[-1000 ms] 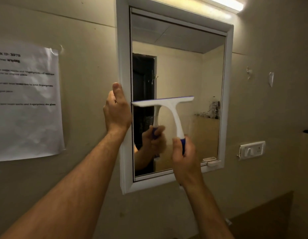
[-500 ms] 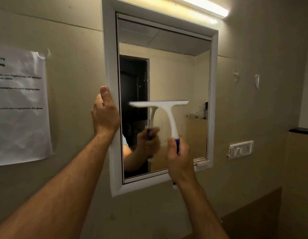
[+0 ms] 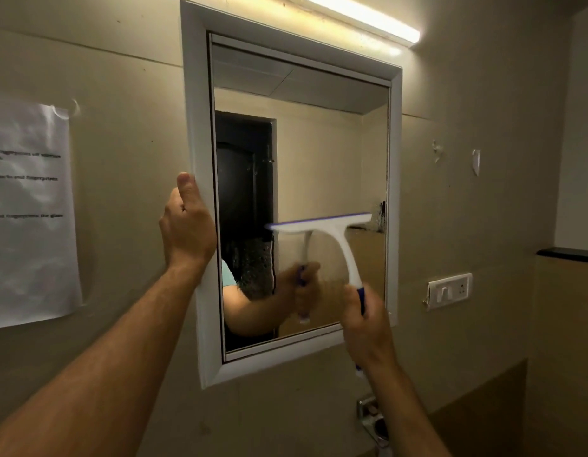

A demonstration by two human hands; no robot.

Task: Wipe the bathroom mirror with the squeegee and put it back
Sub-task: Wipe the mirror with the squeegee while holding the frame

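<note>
The right hand (image 3: pixel 365 321) has its grip wrapped around the blue handle of the squeegee (image 3: pixel 332 235), whose blade lies against the lower right glass of the mirror (image 3: pixel 319 143). The left hand (image 3: pixel 187 225) clasps the mirror's white left frame edge, thumb up.

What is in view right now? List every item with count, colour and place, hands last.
mirror: one, white frame, on the wall, centre
squeegee: one, white with blue blade edge and blue grip, against the lower right glass
strip light: one, lit, above the mirror
paper sheet: one, white with black print, taped to the wall at left
switch plate: one, white, right of the mirror
metal fitting: one, chrome, below the mirror, partly hidden
left hand: gripping the mirror's left frame edge
right hand: closed on the squeegee's handle
</note>
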